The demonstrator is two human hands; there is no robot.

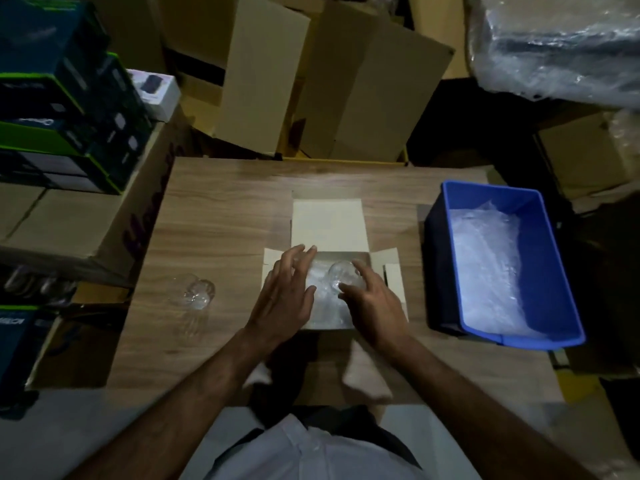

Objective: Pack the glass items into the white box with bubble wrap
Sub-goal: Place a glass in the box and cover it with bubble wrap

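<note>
The white box [329, 223] lies open in the middle of the wooden table, its lid flap folded away from me. Bubble wrap [323, 297] lines its inside. A clear glass [341, 275] stands in the box on the wrap. My right hand [375, 303] rests against the near right side of that glass, fingers curled around it. My left hand [285, 292] hovers over the left part of the box, fingers spread, touching the wrap. A second clear glass [195, 294] stands on the table to the left of the box.
A blue plastic bin [554, 271] with more bubble wrap [485, 265] stands on the right of the table [214, 216]. Stacked cardboard cartons and dark product boxes [65, 109] crowd the left and back. A plastic-wrapped bundle [561, 39] hangs at the top right.
</note>
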